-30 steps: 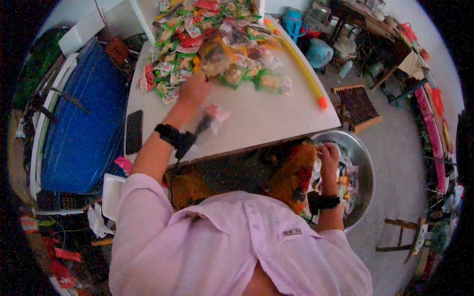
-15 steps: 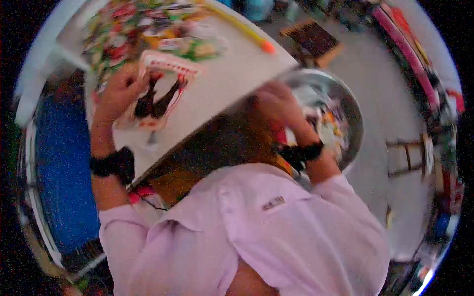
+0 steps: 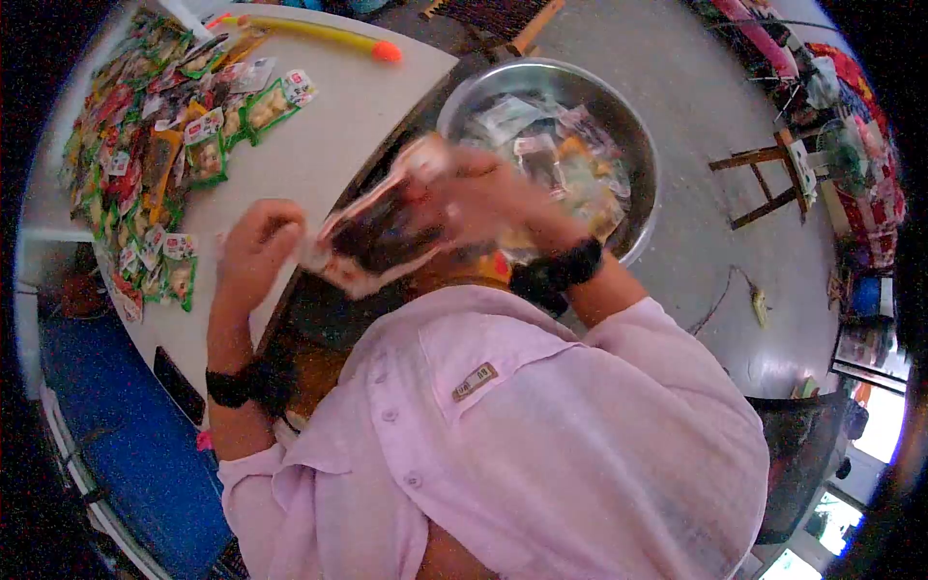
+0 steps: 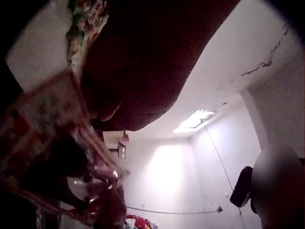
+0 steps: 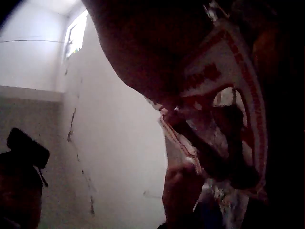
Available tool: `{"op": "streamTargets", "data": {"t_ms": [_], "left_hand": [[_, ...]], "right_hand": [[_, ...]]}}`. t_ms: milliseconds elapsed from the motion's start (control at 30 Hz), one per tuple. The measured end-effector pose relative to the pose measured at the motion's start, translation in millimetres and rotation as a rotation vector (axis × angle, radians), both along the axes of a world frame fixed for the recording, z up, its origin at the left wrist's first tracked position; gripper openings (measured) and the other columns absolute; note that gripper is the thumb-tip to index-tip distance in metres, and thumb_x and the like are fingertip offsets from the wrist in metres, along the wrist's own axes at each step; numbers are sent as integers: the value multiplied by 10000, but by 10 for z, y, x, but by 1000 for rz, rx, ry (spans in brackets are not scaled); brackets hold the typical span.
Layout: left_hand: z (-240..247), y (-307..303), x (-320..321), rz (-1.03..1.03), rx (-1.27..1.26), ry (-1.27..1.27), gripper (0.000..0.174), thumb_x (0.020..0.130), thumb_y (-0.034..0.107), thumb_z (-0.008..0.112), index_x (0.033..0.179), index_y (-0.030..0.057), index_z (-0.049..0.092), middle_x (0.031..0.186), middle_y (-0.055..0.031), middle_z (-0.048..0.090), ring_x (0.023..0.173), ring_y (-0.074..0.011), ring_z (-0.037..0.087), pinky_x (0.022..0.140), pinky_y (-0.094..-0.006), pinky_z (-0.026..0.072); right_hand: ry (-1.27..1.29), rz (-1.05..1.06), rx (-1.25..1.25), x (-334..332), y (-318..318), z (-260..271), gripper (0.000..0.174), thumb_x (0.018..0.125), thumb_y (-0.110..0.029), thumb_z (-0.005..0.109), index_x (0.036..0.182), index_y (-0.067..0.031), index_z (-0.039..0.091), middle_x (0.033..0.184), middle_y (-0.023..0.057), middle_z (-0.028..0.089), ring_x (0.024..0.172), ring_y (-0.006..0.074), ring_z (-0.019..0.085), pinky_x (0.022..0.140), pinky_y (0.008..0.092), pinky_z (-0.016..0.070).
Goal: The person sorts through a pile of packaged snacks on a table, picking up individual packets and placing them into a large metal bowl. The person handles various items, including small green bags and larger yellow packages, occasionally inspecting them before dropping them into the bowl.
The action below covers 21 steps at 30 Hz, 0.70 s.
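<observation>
My right hand (image 3: 483, 198) grips a clear food packet (image 3: 372, 232) with a white-and-red border and dark pieces inside, in front of my body by the table's edge. The packet (image 5: 248, 114) hangs tilted from that hand in the right wrist view. My left hand (image 3: 256, 251) is just left of the packet's end, over the table edge, its fingers loosely bent with nothing showing between them. In the left wrist view the packet (image 4: 52, 105) lies close by that hand. A metal basin (image 3: 643, 164) holding several packets (image 3: 570, 159) stands beyond my right forearm.
A pile of small green, red and orange packets (image 3: 145, 164) covers the left of the white table (image 3: 329, 116). A yellow tube with an orange end (image 3: 324, 37) lies along its far edge. A dark phone (image 3: 179, 382) rests near the corner. Wooden stools (image 3: 773, 174) stand on the floor.
The packet was in my left hand over the table; now my right hand has it. My right hand came from the basin toward the table. The view has turned to the right.
</observation>
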<state>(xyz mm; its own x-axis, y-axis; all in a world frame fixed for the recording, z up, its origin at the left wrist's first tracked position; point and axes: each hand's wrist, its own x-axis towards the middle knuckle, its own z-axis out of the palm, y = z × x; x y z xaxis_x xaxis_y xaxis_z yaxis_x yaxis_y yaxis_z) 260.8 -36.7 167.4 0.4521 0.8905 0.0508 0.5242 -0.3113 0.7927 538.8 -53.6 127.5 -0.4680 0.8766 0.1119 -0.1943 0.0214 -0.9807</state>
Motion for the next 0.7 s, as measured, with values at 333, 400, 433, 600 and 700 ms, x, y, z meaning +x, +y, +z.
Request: {"op": "streamTargets", "data": {"t_ms": [333,400,433,600,700], "left_hand": [[-542,337,-1308,489,266,153,172,754,97,468,908,21,478,816,-52,489,751,-134,455,681,-245,377],[-674,382,-1571,499,240,154,176,749,102,478,905,20,481,813,-52,492,747,-135,459,688,-243,376],[-741,388,-1665,546,270,161,174,744,103,482,897,20,484,803,-50,495,741,-137,462,685,-242,376],[-989,371,-2086,702,268,264,167,719,111,510,856,17,497,773,-52,515,718,-152,484,664,-251,380],[-1107,375,-2198,717,306,357,185,714,129,503,866,23,500,774,-82,522,707,-169,492,651,-272,385]], "right_hand": [[-3,-930,-156,2105,159,-765,193,773,-194,476,884,-39,504,757,71,538,623,159,521,489,262,422],[-282,-986,-85,2598,204,-1312,197,778,-214,461,871,-48,509,750,60,534,615,149,516,494,258,421],[-550,-972,8,2908,251,-1642,200,780,-224,453,865,-53,512,746,55,532,611,144,513,496,256,421],[-740,-960,-111,3264,51,-2071,236,743,-266,480,842,-56,518,691,59,533,566,157,514,490,269,424],[-238,-983,-204,3465,201,-2262,321,726,-339,497,853,-44,511,669,78,541,570,178,530,458,287,425]]}}
